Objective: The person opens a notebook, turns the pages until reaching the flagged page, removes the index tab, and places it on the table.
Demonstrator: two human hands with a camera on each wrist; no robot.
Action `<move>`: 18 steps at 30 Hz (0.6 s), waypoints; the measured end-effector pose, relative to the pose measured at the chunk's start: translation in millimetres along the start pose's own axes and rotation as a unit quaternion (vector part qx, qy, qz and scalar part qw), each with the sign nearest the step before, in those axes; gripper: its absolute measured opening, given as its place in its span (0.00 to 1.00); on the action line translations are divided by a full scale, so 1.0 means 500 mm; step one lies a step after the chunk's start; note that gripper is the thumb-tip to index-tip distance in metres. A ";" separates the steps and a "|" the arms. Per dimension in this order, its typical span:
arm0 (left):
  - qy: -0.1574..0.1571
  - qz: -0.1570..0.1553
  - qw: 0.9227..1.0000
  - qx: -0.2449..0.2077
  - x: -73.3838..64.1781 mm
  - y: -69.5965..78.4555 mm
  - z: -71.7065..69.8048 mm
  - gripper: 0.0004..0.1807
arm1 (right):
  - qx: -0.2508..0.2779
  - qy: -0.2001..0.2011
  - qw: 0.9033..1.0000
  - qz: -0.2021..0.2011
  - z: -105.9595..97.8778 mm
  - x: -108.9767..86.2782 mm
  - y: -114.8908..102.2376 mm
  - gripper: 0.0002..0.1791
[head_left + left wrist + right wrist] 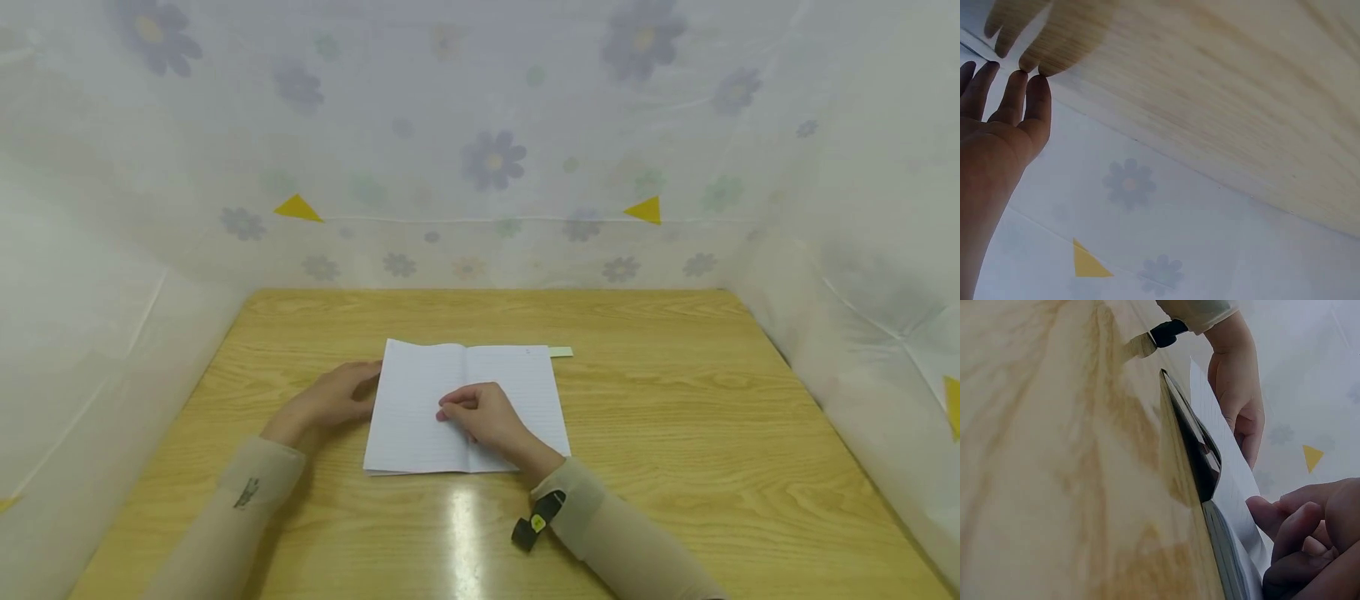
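An open notebook (420, 417) with white lined pages lies on the wooden table (675, 433). At its left edge is my left hand (333, 396), its fingertips partly hidden by the notebook in the head view. In the left wrist view, the left fingers (1036, 103) reach down to the table surface, slightly bent. My right hand (487, 414) is over the middle of the notebook, its fingers curled and the thumb close to the index finger. Nothing shows between them. Seen from the right wrist, the notebook (1229, 487) has a dark gap beneath one raised part.
A pale green strip (561, 352) sticks out past the notebook's upper right edge. Black straps (536, 521) hang at the right wrist. White flowered curtains (491, 158) enclose the table at the back and sides, with yellow triangles (298, 208) on them.
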State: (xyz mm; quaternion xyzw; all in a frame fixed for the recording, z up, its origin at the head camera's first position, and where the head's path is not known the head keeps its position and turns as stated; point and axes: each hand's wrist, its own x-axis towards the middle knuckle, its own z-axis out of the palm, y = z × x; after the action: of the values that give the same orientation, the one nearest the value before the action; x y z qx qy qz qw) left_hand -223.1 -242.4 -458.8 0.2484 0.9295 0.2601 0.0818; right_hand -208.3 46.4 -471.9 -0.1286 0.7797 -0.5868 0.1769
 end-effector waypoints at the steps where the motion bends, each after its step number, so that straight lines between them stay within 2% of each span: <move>1: 0.003 0.009 1.000 -0.008 0.001 0.000 -0.001 0.33 | -0.003 0.000 1.000 0.001 0.000 0.000 0.000 0.08; 5: 0.001 0.012 0.999 -0.046 0.000 0.000 -0.005 0.32 | -0.012 0.000 1.000 0.005 0.000 0.000 0.001 0.07; 12: -0.001 -0.038 0.997 -0.066 -0.009 0.002 -0.012 0.32 | -0.016 -0.001 1.000 0.005 0.000 -0.001 0.001 0.07; 18: 0.010 -0.042 0.994 -0.099 -0.017 0.002 -0.017 0.30 | -0.017 -0.001 1.000 0.007 -0.001 -0.003 -0.004 0.07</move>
State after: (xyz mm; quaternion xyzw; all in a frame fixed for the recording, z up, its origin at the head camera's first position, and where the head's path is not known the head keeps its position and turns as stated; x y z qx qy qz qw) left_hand -217.7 -249.6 -451.0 0.1972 0.9095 0.3497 0.1080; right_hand -207.0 46.7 -469.8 -0.1268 0.7905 -0.5716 0.1796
